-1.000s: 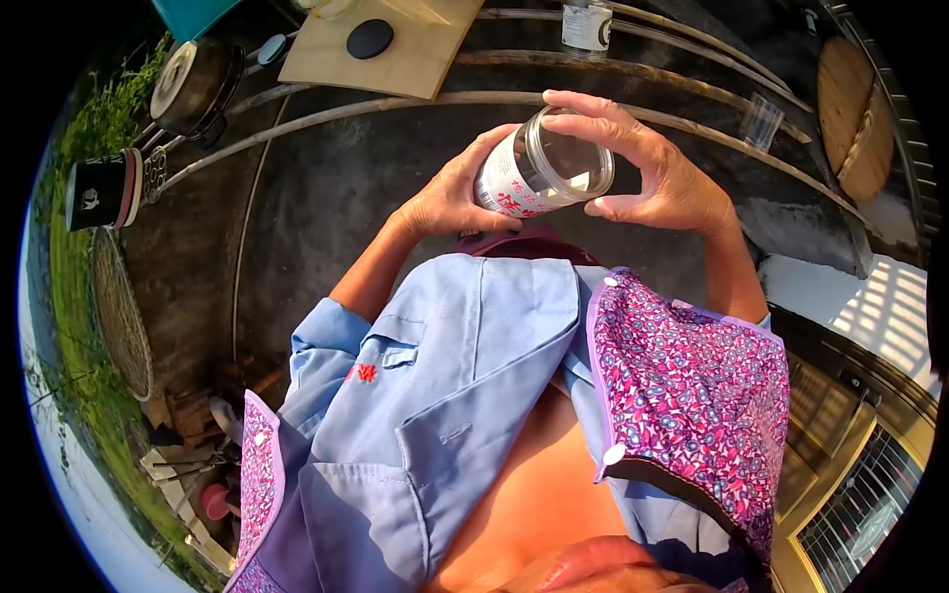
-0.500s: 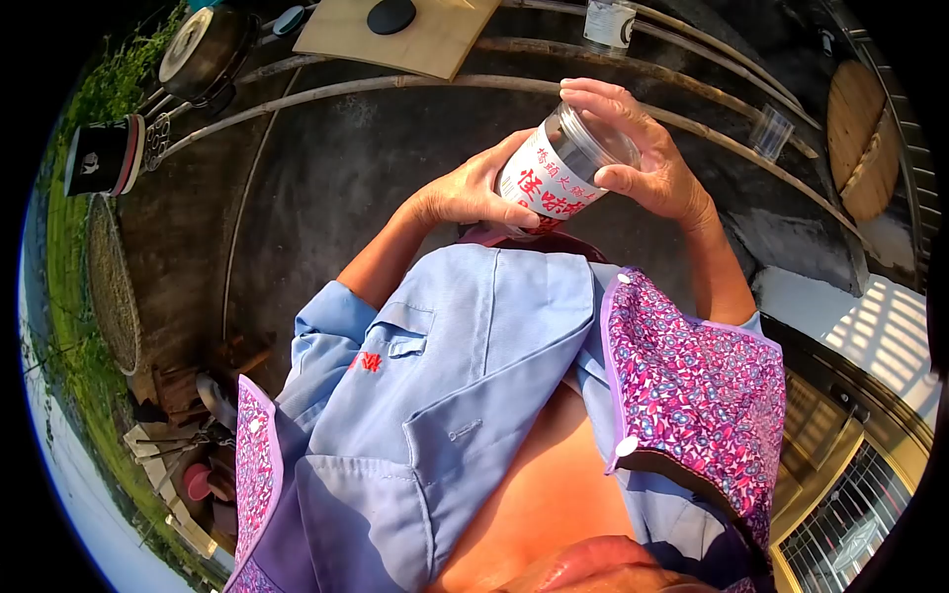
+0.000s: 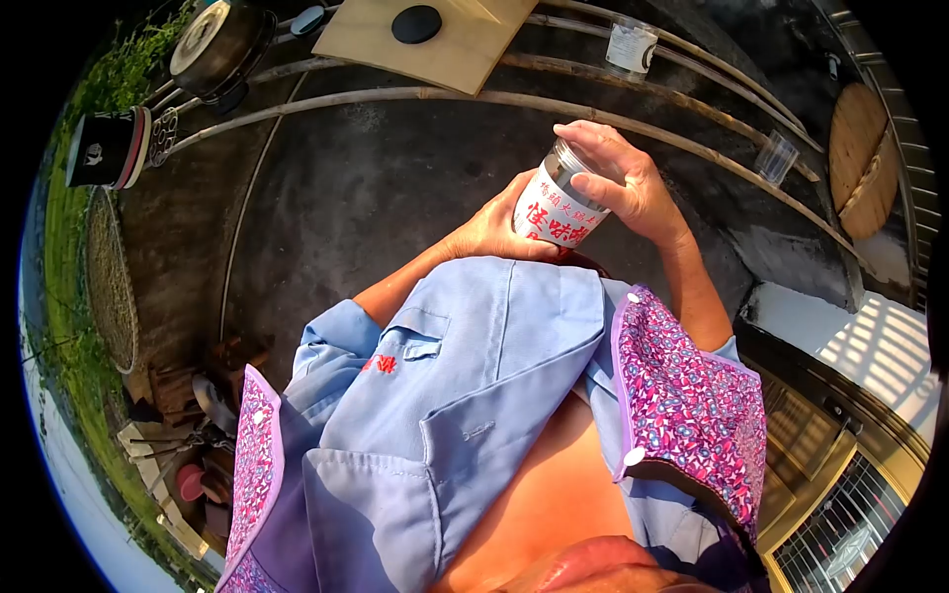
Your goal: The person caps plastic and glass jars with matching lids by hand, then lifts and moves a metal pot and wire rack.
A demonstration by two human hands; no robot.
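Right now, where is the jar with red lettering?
In the head view, the jar is right of centre, above the blue jacket, held between the left hand and the right hand.

Jar (image 3: 561, 206) is a clear cylinder, white label (image 3: 547, 223) with red characters, larger ones in the lower row. Ridged rim (image 3: 566, 154) at the upper end. It's tilted, rim end leaning up and right in the head view, lettering facing camera. Sits between left grip (image 3: 502, 225) low on its side and right grip (image 3: 635, 186) across the rim end. Mouth mostly covered, contents unreadable.
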